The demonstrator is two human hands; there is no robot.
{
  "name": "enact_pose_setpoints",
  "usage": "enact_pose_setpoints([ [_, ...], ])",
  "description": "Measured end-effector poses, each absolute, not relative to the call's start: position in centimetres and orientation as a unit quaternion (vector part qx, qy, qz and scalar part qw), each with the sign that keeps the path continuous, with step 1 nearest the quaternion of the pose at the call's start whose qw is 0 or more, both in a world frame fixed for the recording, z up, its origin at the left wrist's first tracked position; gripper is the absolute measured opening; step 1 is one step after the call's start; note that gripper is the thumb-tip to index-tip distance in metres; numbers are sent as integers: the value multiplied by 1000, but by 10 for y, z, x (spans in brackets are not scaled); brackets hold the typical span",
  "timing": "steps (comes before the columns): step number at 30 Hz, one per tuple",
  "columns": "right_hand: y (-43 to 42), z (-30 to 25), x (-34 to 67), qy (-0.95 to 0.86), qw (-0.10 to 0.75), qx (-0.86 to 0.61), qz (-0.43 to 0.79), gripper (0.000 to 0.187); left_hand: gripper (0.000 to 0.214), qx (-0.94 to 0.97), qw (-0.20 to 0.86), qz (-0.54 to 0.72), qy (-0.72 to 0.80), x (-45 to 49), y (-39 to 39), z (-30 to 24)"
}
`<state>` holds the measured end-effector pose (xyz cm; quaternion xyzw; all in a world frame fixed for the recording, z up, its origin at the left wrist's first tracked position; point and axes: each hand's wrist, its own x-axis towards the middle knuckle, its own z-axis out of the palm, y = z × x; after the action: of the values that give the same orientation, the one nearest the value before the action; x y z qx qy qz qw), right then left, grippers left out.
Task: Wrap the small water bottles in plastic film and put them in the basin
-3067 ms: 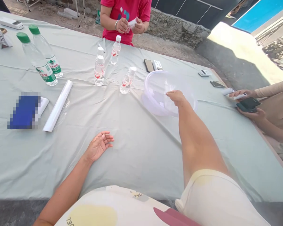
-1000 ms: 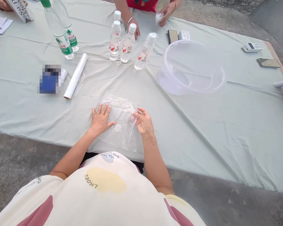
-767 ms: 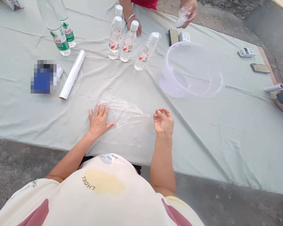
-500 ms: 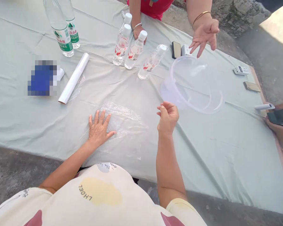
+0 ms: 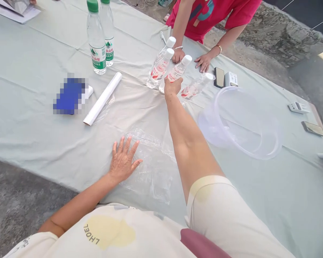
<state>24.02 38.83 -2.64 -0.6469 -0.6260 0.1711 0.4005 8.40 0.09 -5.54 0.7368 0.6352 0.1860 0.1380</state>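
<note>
My left hand (image 5: 123,159) lies flat with fingers spread on a sheet of clear plastic film (image 5: 153,168) near the front of the table. My right arm stretches forward, and my right hand (image 5: 173,86) is wrapped round the lower part of a small water bottle (image 5: 177,72) with a white cap and a red-and-white label. Two similar bottles stand just left of it, the nearer one (image 5: 159,68) almost touching. To the right of my hand is another white-capped bottle (image 5: 193,87), with film around it.
A white roll of film (image 5: 103,98) lies left, beside a blurred blue object (image 5: 71,96). Two taller green-capped bottles (image 5: 97,53) stand behind. At right is a clear plastic basin (image 5: 212,129); phones (image 5: 219,77) lie beyond. Across the table, a person in red (image 5: 201,16) rests both hands on the cloth.
My right hand has reached forward from above the cloth and closed on a bottle. My left hand stays on the film. The other person's raised hand has come down onto the table.
</note>
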Motion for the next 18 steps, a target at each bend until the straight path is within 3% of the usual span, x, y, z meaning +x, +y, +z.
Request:
enact_pose_setpoints([
  [4,348,-9,239,-517,387,-734,209,44,63,710,190,220,641,81,2,-52],
  [9,227,16,254,-558,409,-648,318,52,63,657,334,281,615,64,4,-42],
  [14,87,32,248,-505,323,-570,562,68,59,628,404,327,579,47,7,-34],
  [18,29,12,224,-456,266,-562,636,62,56,612,412,374,563,39,8,-31],
])
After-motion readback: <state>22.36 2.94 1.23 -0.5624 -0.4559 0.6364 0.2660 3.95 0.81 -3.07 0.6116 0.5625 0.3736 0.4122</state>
